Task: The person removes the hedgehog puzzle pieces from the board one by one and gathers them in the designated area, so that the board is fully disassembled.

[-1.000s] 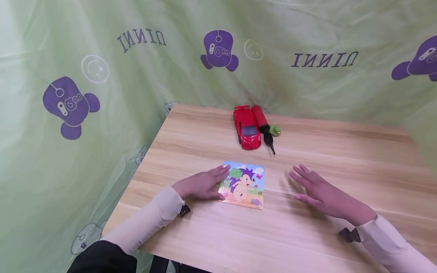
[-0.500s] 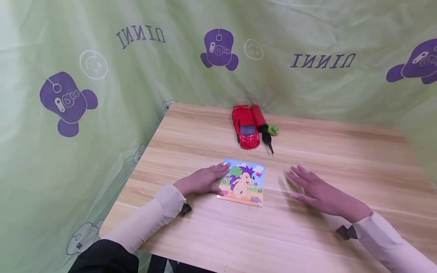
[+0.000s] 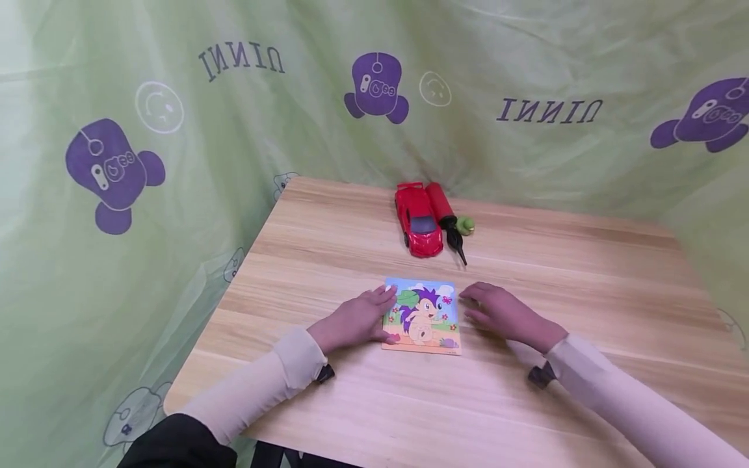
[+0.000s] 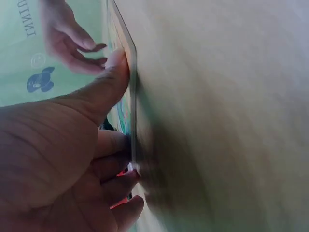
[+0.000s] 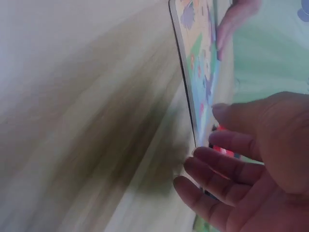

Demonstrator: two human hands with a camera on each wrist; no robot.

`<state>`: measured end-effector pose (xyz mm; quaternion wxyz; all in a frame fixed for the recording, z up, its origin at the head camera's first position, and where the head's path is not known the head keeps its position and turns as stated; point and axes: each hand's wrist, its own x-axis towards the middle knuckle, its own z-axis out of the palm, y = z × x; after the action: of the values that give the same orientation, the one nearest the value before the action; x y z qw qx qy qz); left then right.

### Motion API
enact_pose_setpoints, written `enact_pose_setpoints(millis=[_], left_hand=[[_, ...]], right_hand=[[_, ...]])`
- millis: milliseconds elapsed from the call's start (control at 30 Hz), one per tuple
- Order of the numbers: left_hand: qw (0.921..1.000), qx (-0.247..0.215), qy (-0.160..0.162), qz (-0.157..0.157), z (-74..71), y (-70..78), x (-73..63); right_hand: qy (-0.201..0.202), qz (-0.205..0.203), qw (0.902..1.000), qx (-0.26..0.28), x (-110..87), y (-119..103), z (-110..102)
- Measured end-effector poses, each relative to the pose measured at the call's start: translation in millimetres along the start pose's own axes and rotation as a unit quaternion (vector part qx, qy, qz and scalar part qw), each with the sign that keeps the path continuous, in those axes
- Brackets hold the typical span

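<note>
A flat square puzzle board [image 3: 422,318] with a cartoon hedgehog lies on the wooden table in the head view. At its left side my left hand [image 3: 358,318] rests its fingertips and thumb on the border. The left wrist view shows the left thumb [image 4: 113,75] lying on the board's edge, with the other fingers along the same side. My right hand [image 3: 509,316] is by the board's right edge, its fingers loosely bent. In the right wrist view those fingers [image 5: 212,181] hold nothing and are close to the edge; whether one touches it is unclear.
Behind the board, a red toy car [image 3: 419,221] sits beside a red hand pump [image 3: 441,205] with a black nozzle. A small green toy [image 3: 465,225] is right of the pump. A green printed curtain [image 3: 316,117] hangs behind the table.
My right hand has moved left, from apart over the table to the board's right edge. The left hand stays at the board's left side, and the board appears slightly turned and shifted right.
</note>
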<state>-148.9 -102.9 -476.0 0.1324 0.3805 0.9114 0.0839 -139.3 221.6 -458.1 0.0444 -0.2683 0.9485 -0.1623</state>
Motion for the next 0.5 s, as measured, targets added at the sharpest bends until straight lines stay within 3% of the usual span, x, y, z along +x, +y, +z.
enact_pose_setpoints(millis=[267,500], left_hand=[[0.9983,-0.058,-0.005,-0.005,0.2,-0.9,-2.0],[0.9984,-0.053,-0.016,-0.012,1.2,-3.2,-4.4]], right_hand=[[0.008,0.029,0.9994,-0.020,33.5,-10,9],[0.005,0.058,0.9983,0.000,42.6,-16,13]])
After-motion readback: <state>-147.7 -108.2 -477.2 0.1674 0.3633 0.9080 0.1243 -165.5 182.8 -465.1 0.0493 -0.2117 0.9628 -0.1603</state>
